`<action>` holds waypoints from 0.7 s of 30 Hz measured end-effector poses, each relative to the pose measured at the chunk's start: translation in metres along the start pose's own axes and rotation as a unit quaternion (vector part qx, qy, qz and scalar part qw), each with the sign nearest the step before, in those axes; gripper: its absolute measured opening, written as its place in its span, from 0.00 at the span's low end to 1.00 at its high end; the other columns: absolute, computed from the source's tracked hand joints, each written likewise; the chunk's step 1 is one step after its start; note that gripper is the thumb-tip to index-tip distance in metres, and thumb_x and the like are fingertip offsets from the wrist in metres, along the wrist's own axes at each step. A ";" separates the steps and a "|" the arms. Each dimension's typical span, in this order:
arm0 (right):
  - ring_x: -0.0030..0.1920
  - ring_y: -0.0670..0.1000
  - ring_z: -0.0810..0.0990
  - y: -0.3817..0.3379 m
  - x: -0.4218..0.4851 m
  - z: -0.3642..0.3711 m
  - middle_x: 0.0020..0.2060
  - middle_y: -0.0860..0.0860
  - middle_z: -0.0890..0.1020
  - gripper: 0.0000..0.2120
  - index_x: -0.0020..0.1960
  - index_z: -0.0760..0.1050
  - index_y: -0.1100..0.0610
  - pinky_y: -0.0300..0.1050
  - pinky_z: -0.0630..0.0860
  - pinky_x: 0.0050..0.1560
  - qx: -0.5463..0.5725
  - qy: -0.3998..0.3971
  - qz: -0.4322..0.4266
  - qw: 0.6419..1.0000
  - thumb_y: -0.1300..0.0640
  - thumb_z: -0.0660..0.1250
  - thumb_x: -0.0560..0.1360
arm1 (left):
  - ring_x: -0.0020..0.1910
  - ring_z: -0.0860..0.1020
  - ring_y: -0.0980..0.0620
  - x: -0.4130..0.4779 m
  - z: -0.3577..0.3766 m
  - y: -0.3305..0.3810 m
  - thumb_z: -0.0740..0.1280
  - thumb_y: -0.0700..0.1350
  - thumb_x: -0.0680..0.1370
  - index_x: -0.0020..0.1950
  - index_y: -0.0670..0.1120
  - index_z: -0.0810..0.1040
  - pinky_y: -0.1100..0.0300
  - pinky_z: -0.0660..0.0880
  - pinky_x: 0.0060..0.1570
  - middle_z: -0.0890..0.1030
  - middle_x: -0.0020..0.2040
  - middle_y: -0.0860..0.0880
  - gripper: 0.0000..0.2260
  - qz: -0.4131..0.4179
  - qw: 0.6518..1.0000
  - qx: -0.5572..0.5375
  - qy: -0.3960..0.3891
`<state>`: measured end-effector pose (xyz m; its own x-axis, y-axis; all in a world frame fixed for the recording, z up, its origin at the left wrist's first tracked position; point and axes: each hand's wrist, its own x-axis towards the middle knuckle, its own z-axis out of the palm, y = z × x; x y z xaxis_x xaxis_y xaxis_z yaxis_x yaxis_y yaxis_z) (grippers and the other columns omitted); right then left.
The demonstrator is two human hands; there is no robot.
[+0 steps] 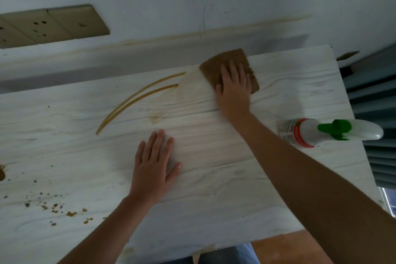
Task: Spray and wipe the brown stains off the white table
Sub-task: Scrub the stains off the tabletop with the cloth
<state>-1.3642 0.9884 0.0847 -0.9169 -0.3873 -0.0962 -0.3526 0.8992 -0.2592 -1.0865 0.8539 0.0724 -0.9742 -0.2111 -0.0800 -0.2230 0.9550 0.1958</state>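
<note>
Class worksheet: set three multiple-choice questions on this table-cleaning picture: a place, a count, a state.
1. Where is the spray bottle?
A. by the table's right edge
B. under the table
C. on a chair
2. How many curved brown streaks lie left of the cloth?
A. one
B. two
C. four
3. What is the right hand doing?
A. squeezing the bottle
B. lifted clear
C. pressing flat on the cloth
Answers: 1 A, it sits near that edge. 2 B, two arcs run side by side. 3 C, straight fingers lie on the cloth.
</note>
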 end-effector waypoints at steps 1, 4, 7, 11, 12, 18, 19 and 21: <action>0.79 0.58 0.57 -0.001 -0.012 0.002 0.79 0.55 0.62 0.28 0.78 0.63 0.54 0.58 0.52 0.78 -0.003 0.001 -0.020 1.000 0.51 0.59 0.79 | 0.81 0.56 0.42 0.000 0.000 0.000 0.57 0.61 0.80 0.79 0.45 0.66 0.40 0.57 0.77 0.60 0.81 0.41 0.32 -0.001 1.000 -0.001 -0.003; 0.79 0.58 0.57 0.011 -0.034 0.004 0.79 0.54 0.62 0.29 0.79 0.63 0.53 0.57 0.53 0.78 -0.001 -0.012 -0.035 0.999 0.49 0.60 0.79 | 0.82 0.56 0.43 0.000 -0.001 -0.001 0.57 0.62 0.80 0.79 0.45 0.66 0.42 0.56 0.77 0.60 0.82 0.42 0.32 -0.002 1.000 -0.001 -0.003; 0.78 0.60 0.58 0.033 -0.029 -0.004 0.78 0.55 0.64 0.31 0.78 0.63 0.53 0.57 0.53 0.77 -0.001 0.012 -0.010 1.000 0.45 0.63 0.78 | 0.81 0.57 0.43 0.000 0.000 -0.002 0.58 0.62 0.80 0.79 0.46 0.66 0.43 0.56 0.77 0.61 0.81 0.42 0.32 -0.003 1.000 0.002 0.004; 0.79 0.60 0.53 0.047 0.015 -0.013 0.80 0.56 0.59 0.32 0.80 0.58 0.53 0.57 0.47 0.79 0.009 -0.030 0.005 1.000 0.44 0.61 0.79 | 0.82 0.56 0.43 0.000 0.004 -0.005 0.58 0.62 0.80 0.79 0.46 0.65 0.42 0.56 0.78 0.60 0.82 0.42 0.32 -0.004 1.000 0.004 0.002; 0.80 0.60 0.51 0.045 0.025 -0.014 0.80 0.55 0.57 0.32 0.81 0.56 0.53 0.57 0.46 0.79 0.008 -0.039 0.009 0.999 0.44 0.60 0.80 | 0.82 0.56 0.43 -0.001 0.005 -0.004 0.58 0.62 0.80 0.80 0.46 0.65 0.42 0.56 0.78 0.59 0.82 0.42 0.32 -0.004 1.000 0.002 0.001; 0.81 0.58 0.48 -0.022 0.032 0.002 0.81 0.54 0.55 0.31 0.81 0.56 0.54 0.57 0.44 0.79 0.002 -0.085 -0.080 0.993 0.47 0.59 0.81 | 0.82 0.55 0.42 -0.002 0.003 -0.002 0.58 0.61 0.81 0.80 0.46 0.64 0.40 0.57 0.77 0.58 0.82 0.42 0.31 -0.006 1.000 -0.012 -0.015; 0.81 0.58 0.49 -0.040 0.026 0.007 0.81 0.54 0.56 0.31 0.81 0.56 0.53 0.57 0.44 0.79 0.001 -0.088 -0.104 0.991 0.47 0.59 0.81 | 0.82 0.56 0.43 -0.002 0.000 -0.003 0.58 0.61 0.81 0.80 0.46 0.64 0.40 0.57 0.77 0.58 0.82 0.42 0.31 -0.006 1.000 -0.017 -0.018; 0.80 0.58 0.49 -0.075 0.012 0.018 0.81 0.54 0.55 0.32 0.81 0.56 0.53 0.57 0.44 0.79 0.000 -0.094 -0.143 0.985 0.48 0.60 0.80 | 0.81 0.57 0.43 -0.001 -0.008 -0.005 0.57 0.60 0.82 0.79 0.45 0.66 0.41 0.58 0.77 0.60 0.82 0.42 0.30 -0.003 0.999 -0.033 -0.028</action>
<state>-1.3454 0.9128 0.0860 -0.7295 -0.6553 -0.1962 -0.5912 0.7483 -0.3010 -1.0843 0.8475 0.0791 -0.9696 -0.2035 -0.1358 -0.2330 0.9372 0.2596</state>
